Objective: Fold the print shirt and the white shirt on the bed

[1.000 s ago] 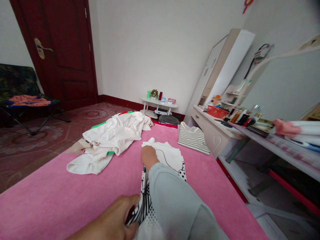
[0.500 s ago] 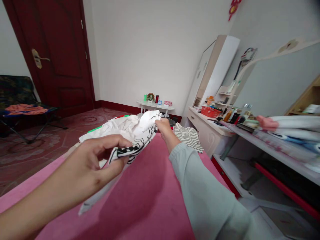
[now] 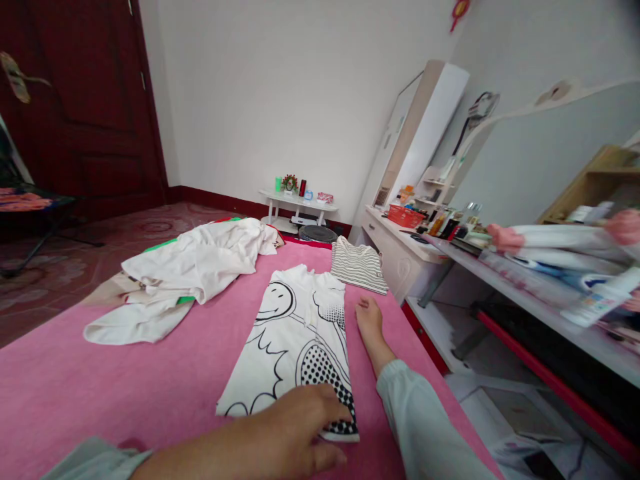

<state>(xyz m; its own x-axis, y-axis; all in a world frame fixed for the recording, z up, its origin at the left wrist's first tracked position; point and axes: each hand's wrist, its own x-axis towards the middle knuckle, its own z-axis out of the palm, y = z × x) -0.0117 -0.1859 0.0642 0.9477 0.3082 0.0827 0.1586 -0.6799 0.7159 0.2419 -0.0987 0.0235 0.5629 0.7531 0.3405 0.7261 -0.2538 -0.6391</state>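
Note:
A white garment (image 3: 285, 347) with a black cartoon print, including a smiling face and dotted patches, lies spread on the pink bed cover (image 3: 165, 400). Its exact kind is not clear. My left hand (image 3: 310, 427) is over its lower right corner, thumb and fingers apart, holding nothing. Just right of the garment, my right hand (image 3: 370, 323) is loosely closed above the cover, with nothing visible in it. Beyond that hand is a folded striped top (image 3: 357, 263). To the left, a rumpled heap of white clothing (image 3: 205, 257) partly covers beige and green cloth.
A dresser (image 3: 395, 233) carrying a red basket (image 3: 406, 215) and bottles stands along the right, near a grey table (image 3: 505, 280). A low white table (image 3: 300, 200) is by the far wall. At left are a folding chair (image 3: 45, 200) and a dark red door (image 3: 85, 113).
The printed garment, held up between both hands before, now lies flat on the bed. Both hands have let go; my left moved right and nearer, my right moved rightward and down. The view has shifted.

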